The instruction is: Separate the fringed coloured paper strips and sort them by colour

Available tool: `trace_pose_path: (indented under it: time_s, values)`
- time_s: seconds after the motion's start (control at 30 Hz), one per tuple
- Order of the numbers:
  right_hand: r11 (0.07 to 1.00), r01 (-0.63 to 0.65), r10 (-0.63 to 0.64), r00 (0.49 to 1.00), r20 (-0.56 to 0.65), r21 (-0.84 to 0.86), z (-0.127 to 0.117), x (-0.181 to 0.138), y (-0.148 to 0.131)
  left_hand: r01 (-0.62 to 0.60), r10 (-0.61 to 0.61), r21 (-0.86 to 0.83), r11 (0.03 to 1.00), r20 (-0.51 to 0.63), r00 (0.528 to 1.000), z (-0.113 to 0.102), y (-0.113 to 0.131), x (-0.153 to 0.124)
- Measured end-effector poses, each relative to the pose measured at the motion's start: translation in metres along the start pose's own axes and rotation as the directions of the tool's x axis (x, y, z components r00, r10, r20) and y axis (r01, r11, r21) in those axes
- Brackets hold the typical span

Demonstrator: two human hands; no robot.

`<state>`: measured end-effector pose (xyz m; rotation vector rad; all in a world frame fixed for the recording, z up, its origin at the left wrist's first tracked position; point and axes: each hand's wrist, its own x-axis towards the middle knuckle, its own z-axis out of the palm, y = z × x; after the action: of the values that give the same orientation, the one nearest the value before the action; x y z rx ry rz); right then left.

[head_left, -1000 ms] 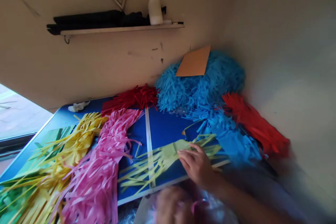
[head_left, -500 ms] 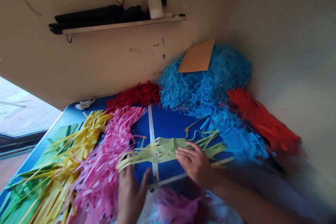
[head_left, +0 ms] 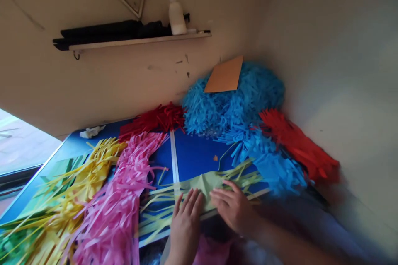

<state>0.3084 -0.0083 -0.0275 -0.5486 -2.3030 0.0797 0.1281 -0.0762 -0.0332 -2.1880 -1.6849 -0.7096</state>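
A pale yellow-green sheet of fringed tissue paper lies spread across the near part of the blue table, its cut strips fanning out to both sides. My left hand rests flat on the sheet left of its solid middle, fingers stretched forward. On the right of that middle lies my right hand, its fingers extended over the paper and turned inward. Neither hand grips anything that I can see. Pink fringed paper is heaped just left of the sheet, and blue fringed paper lies to its right.
Yellow and green fringed paper cover the table's left. Dark red fringe and a big blue shredded pile topped by an orange card sit along the wall. Red fringe lies right. A shelf holds a white bottle.
My left hand has moved right, from the sheet's left strips to beside its middle. Those strips now lie spread flat on the table. My right hand stays on the paper; the view has tilted slightly.
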Motion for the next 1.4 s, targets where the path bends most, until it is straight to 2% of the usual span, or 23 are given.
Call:
trace_pose_path:
  time_s: [0.2,0.33,0.43,0.5,0.6,0.7,0.8,0.87,0.97,1.07,1.17,1.27,1.4]
  values:
    - [0.996,-0.077,0.078,0.996,-0.041,0.039,-0.008,0.009,0.010,0.151,-0.152,0.049,0.987,0.012,0.988,-0.019,-0.045,-0.022]
    - [0.988,-0.144,0.147,0.988,-0.038,0.060,-0.009,0.038,0.021,0.271,-0.274,0.094,0.958,0.020,0.962,-0.039,-0.067,-0.013]
    - [0.985,-0.161,0.162,0.987,-0.016,0.056,-0.011,0.058,0.028,0.381,-0.385,0.178,0.907,-0.010,0.923,-0.064,-0.055,0.008]
    - [0.989,-0.133,0.134,0.991,0.001,0.062,-0.014,0.063,0.027,0.301,-0.300,0.093,0.949,-0.030,0.954,-0.074,-0.033,0.023]
    - [0.996,-0.063,0.063,0.998,0.010,0.055,-0.016,0.052,0.018,0.084,-0.083,-0.081,0.993,0.017,0.996,-0.063,0.001,0.033]
    - [0.998,0.005,-0.010,0.997,0.071,0.063,-0.015,0.024,0.011,0.099,-0.091,-0.192,0.977,0.046,0.995,-0.029,0.010,0.026]
    - [0.990,0.011,-0.031,0.989,0.145,0.139,-0.012,-0.004,0.017,0.129,-0.117,-0.286,0.950,0.056,0.991,-0.008,0.000,0.006]
    - [0.977,-0.067,0.032,0.985,0.172,0.204,-0.011,-0.014,0.022,0.108,-0.098,-0.278,0.954,0.051,0.994,-0.009,-0.007,-0.004]
    - [0.928,-0.264,0.206,0.951,0.229,0.262,-0.012,-0.012,0.026,0.088,-0.067,-0.257,0.962,0.089,0.994,-0.021,-0.016,-0.006]
    - [0.899,-0.404,0.349,0.893,0.284,0.167,-0.014,0.003,0.028,0.130,-0.094,-0.236,0.963,0.158,0.983,-0.026,-0.025,0.004]
    - [0.888,-0.459,0.442,0.858,0.263,0.005,-0.012,0.017,0.029,0.201,-0.150,-0.186,0.962,0.256,0.955,-0.018,-0.035,0.015]
    - [0.864,-0.498,0.498,0.821,0.281,-0.078,-0.006,0.024,0.033,0.284,-0.228,-0.111,0.952,0.358,0.905,-0.011,-0.041,0.024]
    - [0.827,-0.545,0.557,0.762,0.331,-0.137,0.003,0.029,0.039,0.290,-0.267,0.017,0.957,0.446,0.854,-0.010,-0.043,0.032]
